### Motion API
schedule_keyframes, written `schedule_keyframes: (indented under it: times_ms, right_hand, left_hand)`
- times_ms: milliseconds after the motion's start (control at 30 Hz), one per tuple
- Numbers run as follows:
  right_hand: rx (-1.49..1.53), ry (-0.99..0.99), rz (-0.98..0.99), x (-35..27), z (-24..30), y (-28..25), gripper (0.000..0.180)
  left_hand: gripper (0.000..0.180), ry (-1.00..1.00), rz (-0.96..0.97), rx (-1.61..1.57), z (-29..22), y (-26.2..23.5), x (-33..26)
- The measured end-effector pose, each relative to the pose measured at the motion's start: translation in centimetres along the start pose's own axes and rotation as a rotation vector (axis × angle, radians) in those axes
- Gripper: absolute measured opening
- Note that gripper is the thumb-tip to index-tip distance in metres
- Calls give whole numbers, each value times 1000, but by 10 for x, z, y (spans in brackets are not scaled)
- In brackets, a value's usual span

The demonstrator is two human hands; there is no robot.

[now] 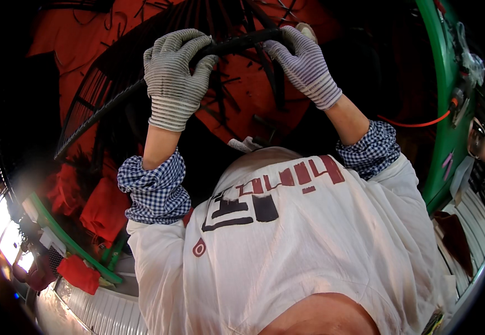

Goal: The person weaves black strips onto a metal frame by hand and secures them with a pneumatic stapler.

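Head view: at the top center of the frame, the gloved left hand [176,78] and gloved right hand [304,64] each have a closed grip on a curved black rod [237,43], above the red surface [237,95]. A green rail [440,111] runs down the right edge.

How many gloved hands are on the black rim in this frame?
2. The left hand grips the black rim near its top left; the right hand holds it further right, at the top. No other hands show.
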State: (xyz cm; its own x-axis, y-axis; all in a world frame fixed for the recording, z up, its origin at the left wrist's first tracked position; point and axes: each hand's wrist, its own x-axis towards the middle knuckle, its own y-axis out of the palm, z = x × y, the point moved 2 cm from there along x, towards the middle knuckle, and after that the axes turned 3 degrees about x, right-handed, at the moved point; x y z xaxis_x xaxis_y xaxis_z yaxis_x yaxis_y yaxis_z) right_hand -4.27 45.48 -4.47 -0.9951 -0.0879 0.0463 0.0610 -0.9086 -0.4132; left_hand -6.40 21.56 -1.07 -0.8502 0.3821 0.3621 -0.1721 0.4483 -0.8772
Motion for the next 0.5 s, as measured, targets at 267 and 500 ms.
schedule_keyframes:
  times_ms: [267,500]
  right_hand:
    - [-7,76,30,0,-1,-2,29]
    - [13,63,35,0,0,0,28]
  left_hand:
    - [34,-101,-27,64,3,-15,-7]
    - [29,-12,-43,27,3,-14,-8]
